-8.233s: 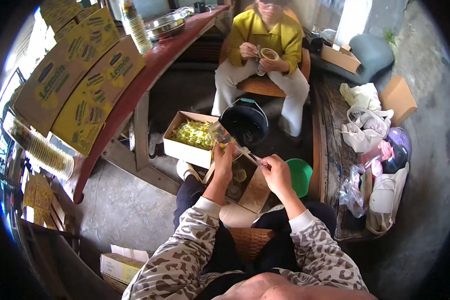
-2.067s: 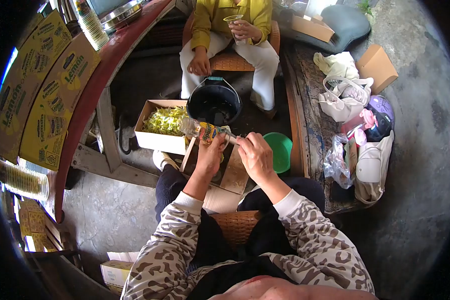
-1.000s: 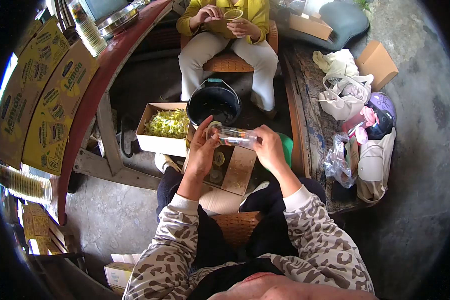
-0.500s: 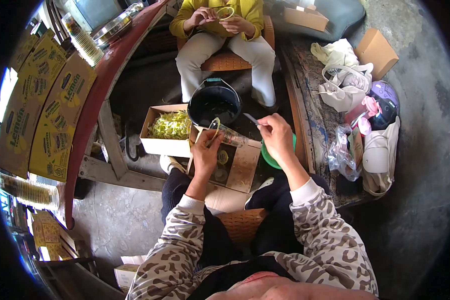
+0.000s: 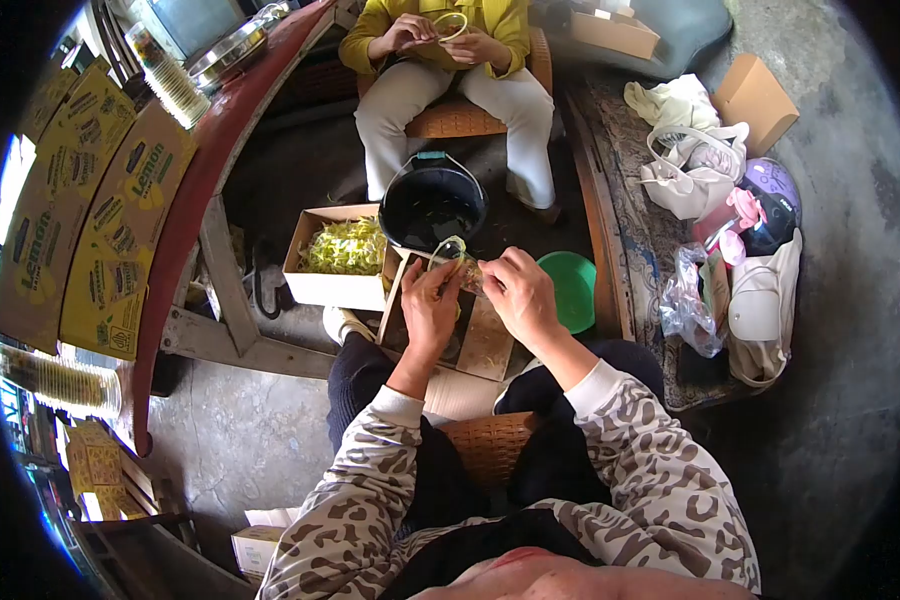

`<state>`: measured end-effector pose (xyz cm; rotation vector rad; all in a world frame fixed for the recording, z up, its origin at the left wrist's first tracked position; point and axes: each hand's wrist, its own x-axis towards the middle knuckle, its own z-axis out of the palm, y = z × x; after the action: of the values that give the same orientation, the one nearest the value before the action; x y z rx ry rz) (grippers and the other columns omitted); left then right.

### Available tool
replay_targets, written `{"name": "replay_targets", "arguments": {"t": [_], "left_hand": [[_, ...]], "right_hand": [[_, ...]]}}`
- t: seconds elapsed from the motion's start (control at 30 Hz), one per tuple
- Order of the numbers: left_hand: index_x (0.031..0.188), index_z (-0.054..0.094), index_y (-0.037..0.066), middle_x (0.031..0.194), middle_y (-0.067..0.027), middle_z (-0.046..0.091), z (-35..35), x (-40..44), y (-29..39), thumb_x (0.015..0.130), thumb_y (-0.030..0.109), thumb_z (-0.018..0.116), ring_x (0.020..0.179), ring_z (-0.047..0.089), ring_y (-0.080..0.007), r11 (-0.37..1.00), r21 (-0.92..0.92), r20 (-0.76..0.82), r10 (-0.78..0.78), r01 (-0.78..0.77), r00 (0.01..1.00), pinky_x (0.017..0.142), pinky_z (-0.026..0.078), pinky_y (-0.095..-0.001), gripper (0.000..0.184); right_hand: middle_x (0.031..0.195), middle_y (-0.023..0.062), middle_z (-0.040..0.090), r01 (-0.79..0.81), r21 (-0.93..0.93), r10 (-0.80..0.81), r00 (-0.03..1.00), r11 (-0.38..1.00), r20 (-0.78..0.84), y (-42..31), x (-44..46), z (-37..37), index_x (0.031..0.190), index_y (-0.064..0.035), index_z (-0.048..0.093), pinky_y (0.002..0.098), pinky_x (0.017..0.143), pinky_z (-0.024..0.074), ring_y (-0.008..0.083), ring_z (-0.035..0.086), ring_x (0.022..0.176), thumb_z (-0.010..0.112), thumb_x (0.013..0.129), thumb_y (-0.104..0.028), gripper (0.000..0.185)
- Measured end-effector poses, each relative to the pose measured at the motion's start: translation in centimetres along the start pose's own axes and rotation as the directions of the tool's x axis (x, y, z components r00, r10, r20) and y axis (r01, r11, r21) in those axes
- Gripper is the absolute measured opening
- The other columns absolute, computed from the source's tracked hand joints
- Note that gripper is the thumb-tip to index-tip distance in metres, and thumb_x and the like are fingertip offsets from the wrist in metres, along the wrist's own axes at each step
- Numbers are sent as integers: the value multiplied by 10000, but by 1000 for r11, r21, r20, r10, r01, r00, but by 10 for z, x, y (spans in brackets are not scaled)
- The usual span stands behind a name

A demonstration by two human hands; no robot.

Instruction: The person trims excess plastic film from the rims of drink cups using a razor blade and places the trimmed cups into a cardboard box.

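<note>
My left hand (image 5: 430, 305) is closed on a clear printed plastic cup, whose pale rim (image 5: 452, 247) faces up and away from me. Close on its right, my right hand (image 5: 522, 295) is pinched, its fingertips at the cup's side. The small knife seen in that hand earlier is now hidden by the fingers. Below both hands sits an open wooden-sided box (image 5: 486, 345), largely covered by my hands. A carton (image 5: 332, 290) full of curled yellow-green strips stands to the left, and a black bucket (image 5: 410, 240) lies just beyond my hands.
A green basin (image 5: 572, 290) stands to the right. Opposite sits a person in a yellow top (image 5: 515, 35), holding a ring-like rim (image 5: 451, 26). Bags (image 5: 685, 190) and a helmet (image 5: 770, 190) lie on the bench at right. Lemon cartons (image 5: 125, 240) and stacked cups (image 5: 60, 380) are at left.
My right hand has moved left and down to the cup, and the knife blade is no longer visible. My left hand has shifted slightly right, with the cup turned more upright.
</note>
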<state>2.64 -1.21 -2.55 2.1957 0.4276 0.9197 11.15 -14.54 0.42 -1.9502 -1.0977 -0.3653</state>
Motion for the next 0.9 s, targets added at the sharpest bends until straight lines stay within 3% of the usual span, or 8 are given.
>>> {"name": "replay_targets", "arguments": {"t": [0.2,0.33,0.4,0.57,0.7,0.77,0.83,0.9], "left_hand": [[1004,720,34,913,-161,716,7,-6,2,857,114,685,974,653,-368,992,-67,-42,-108,105,993,913,495,-411,171],[1012,716,36,937,-166,713,12,-10,-2,850,76,674,974,654,-373,994,-75,-70,-79,74,994,898,507,-411,172],[981,707,13,937,-157,711,14,-9,-5,830,46,698,893,688,-326,999,-30,-101,26,-29,995,790,534,-377,155],[981,700,10,940,-162,710,12,-9,1,814,7,680,919,683,-336,999,-47,-57,14,-17,998,818,531,-384,168],[991,694,5,932,-179,703,17,-16,5,799,-37,652,935,673,-368,988,-15,-38,154,-155,987,843,526,-406,202],[968,684,15,843,-187,675,21,-12,0,816,-2,673,857,661,-368,982,-60,-96,172,-178,980,900,520,-414,154],[984,672,15,864,-174,671,14,-7,1,851,19,661,817,666,-327,961,-250,-24,-127,117,992,802,526,-384,133],[1013,624,-6,843,-86,630,10,1,-7,975,140,577,775,623,-169,857,-418,50,-311,303,949,695,492,-299,158]], "right_hand": [[827,94,544,57,-83,-58,998,995,-8,-3,-3,9,921,-32,658,395,642,510,280,596,789,701,726,0,203],[840,103,544,22,-116,-22,1000,993,2,-3,-3,12,940,-26,662,403,667,509,289,591,808,685,727,8,217],[843,104,543,15,-117,-14,1000,993,9,0,-4,16,944,-25,662,407,673,508,292,590,815,679,732,7,215],[837,115,549,-8,-99,8,1000,995,-3,5,-4,23,944,-28,664,426,681,500,317,591,812,666,745,1,201],[812,153,614,-360,41,361,932,932,-28,32,4,34,829,-31,691,426,684,498,351,634,778,679,774,-35,56],[831,143,634,-373,159,379,925,914,-11,41,9,26,828,-34,695,406,687,506,328,654,780,690,778,-46,51],[845,131,642,-376,141,381,924,916,-14,43,11,16,845,-39,688,381,682,508,297,664,778,691,791,-51,55],[828,120,632,-360,154,373,926,920,-64,42,14,5,859,-39,673,374,664,501,279,656,751,692,802,-59,64]]}}
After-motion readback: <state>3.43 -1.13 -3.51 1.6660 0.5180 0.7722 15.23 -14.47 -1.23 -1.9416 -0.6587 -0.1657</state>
